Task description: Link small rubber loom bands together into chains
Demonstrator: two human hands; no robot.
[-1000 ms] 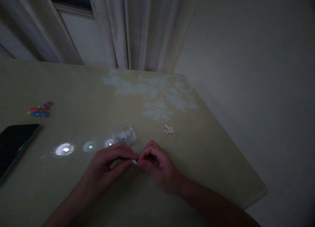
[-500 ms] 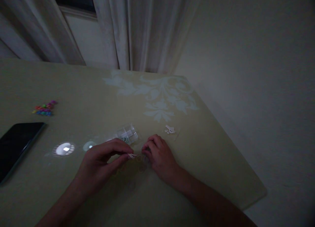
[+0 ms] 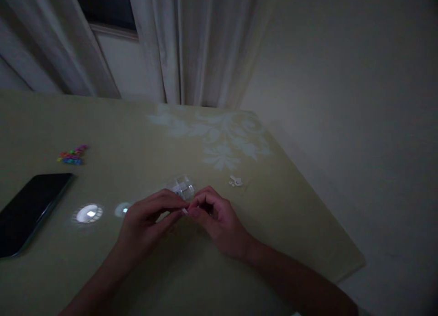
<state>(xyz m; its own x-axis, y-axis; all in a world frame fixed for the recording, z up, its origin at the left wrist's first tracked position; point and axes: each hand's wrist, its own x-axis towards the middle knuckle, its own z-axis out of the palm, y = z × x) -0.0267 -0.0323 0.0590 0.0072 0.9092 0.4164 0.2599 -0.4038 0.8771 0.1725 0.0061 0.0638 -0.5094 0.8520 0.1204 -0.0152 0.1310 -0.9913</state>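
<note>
A small white piece (image 3: 185, 211), too small to make out its kind, is pinched between the thumb and fingers of my left hand (image 3: 147, 220). My right hand (image 3: 219, 218) meets it from the other side, thumb and forefinger pressed together at the tip of the piece. What the right fingers grip is hidden. Just behind my fingertips stands a clear plastic box (image 3: 185, 186) with compartments, partly covered by my hands. Several small white parts (image 3: 236, 181) lie on the table beyond my right hand.
A dark phone (image 3: 34, 211) lies at the left of the table (image 3: 273, 220). Behind it sits a pile of small colourful pieces (image 3: 73, 155). Light reflects off the tabletop near my left hand. Curtains (image 3: 205, 46) hang behind the far edge, and a wall (image 3: 342, 101) runs along the right.
My right hand has moved left, closing the gap to the white piece in my left hand. The view has shifted slightly, and the yellowish loops below the fingers no longer show clearly.
</note>
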